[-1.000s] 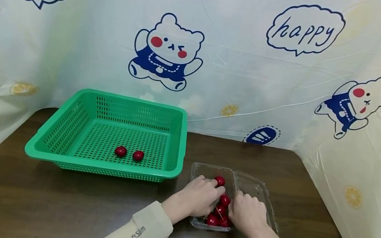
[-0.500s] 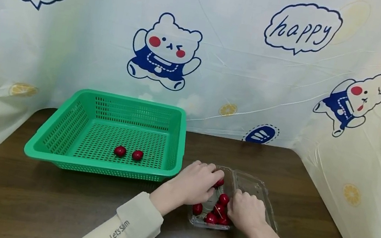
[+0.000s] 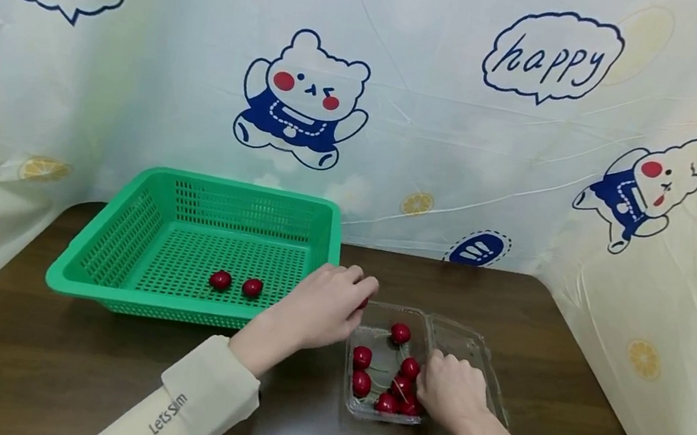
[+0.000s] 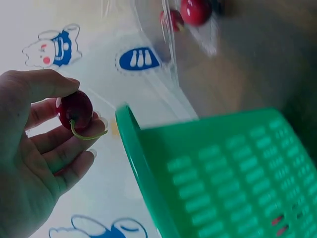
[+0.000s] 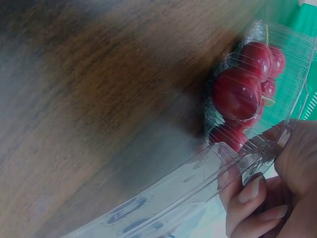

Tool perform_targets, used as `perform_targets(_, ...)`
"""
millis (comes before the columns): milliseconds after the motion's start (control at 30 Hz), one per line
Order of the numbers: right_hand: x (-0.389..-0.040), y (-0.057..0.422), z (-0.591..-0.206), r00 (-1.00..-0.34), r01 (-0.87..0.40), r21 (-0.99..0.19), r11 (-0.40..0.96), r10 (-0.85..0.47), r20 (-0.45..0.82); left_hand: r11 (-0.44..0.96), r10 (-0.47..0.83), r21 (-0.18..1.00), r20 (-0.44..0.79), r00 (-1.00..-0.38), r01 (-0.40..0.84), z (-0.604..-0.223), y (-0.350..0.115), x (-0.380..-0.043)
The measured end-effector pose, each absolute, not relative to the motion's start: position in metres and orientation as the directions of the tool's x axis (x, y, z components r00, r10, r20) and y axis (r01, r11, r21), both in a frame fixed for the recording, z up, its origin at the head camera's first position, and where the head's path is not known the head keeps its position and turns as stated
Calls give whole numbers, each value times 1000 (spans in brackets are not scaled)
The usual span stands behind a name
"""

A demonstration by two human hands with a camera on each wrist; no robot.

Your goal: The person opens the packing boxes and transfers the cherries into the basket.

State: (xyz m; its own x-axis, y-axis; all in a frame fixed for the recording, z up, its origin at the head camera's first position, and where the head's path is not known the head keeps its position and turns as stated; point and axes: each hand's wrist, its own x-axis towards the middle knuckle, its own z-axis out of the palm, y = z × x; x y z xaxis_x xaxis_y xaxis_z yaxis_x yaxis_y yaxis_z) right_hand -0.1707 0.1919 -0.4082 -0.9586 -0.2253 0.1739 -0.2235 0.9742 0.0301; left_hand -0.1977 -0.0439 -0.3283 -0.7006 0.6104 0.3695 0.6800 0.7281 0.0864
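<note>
My left hand pinches a dark red cherry between thumb and fingers, its green stem curving below. In the head view this hand is at the right rim of the green basket, raised between basket and box. The clear plastic box holds several cherries, among them one cherry at its far end. My right hand grips the box at the hinge side where the lid folds out; in the right wrist view its fingers curl around the plastic edge.
Two cherries lie on the basket's perforated floor. The dark wooden table ends at a printed cloth backdrop at the back and sides. The lid lies spread to the right of the box.
My left hand has come up out of the box with a cherry and moved left to the basket's rim, uncovering cherries in the box. My right hand stays on the box.
</note>
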Motion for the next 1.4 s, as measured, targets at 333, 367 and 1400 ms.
perform_targets(333,-169,193,-408,-952,-234,32,972,-236,193,774,568,80,349,-745,628,-309,-79,-207)
perform_targets(367,-169,193,-408,-953,-234,32,972,-235,192,777,565,75,352,-746,624,-307,-82,-207)
perform_targets(1400,-170,190,-406,-956,-230,39,972,-233,180,847,432,213,259,-864,487,-315,-173,-233)
